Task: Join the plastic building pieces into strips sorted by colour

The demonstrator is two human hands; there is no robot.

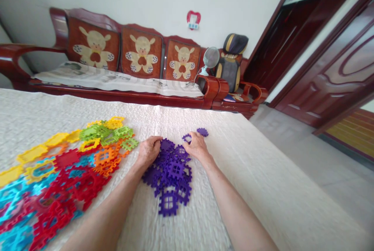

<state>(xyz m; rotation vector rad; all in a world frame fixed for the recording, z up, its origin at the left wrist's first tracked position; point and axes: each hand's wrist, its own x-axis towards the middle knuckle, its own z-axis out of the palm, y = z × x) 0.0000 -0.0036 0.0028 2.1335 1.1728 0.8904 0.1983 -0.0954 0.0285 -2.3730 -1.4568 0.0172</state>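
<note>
A heap of purple plastic interlocking building pieces [176, 169], toothed along their edges and some with window cut-outs, lies on the cloth-covered table between my hands. My left hand [149, 151] is closed at the heap's far left edge, fingertips against it; whatever it may grip is hidden. On the other side, my right hand [196, 146] pinches a purple open-frame interlocking piece [186, 138] between thumb and fingers, just beyond the heap. A separate purple toothed piece [202, 132] lies flat past my right fingers.
To the left spreads a large pile of similar pieces: red [87, 185], blue [17, 225], yellow [32, 153], orange [105, 155] and green [101, 131]. A whitish textured cloth [251, 188] covers the table. Beyond it stand a wooden sofa [117, 95] and a small fan [210, 57].
</note>
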